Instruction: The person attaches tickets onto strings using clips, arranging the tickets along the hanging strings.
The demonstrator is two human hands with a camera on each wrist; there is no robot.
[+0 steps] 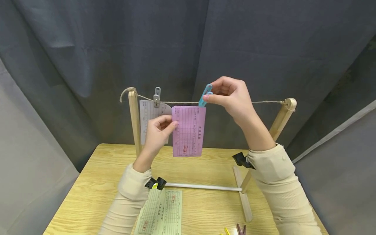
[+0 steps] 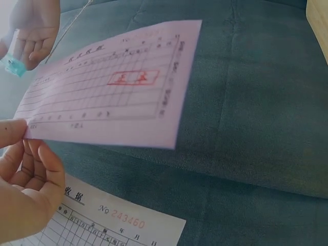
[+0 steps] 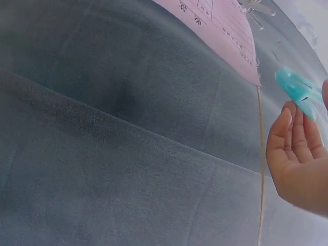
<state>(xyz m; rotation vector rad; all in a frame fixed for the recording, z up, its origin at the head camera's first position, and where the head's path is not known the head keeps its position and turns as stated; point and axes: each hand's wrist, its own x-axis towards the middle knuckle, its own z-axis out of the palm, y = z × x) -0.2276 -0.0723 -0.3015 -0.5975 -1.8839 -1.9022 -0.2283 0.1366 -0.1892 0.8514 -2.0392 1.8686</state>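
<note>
My left hand (image 1: 157, 133) pinches a pink printed receipt (image 1: 189, 137) by its left edge, between thumb and fingers. The sheet hangs upright with its top close to the twine (image 1: 185, 102). A light blue clothespin (image 1: 204, 96) is pinched in my right hand (image 1: 233, 98), over the receipt's top right corner in the head view. The right wrist view shows the blue clothespin (image 3: 292, 87) a little apart from the paper. Left of the pink sheet, a grey clothespin (image 1: 157, 96) holds a white receipt (image 1: 147, 114) on the twine, partly hidden behind my left hand.
Wooden posts (image 1: 134, 120) carry the twine at both ends, with a white rod (image 1: 202, 186) low between them. Green printed receipts (image 1: 164, 212) lie on the wooden table (image 1: 211, 209). Near the front edge are a brown clothespin (image 1: 241, 229) and a yellow piece (image 1: 227, 231). A dark curtain hangs behind.
</note>
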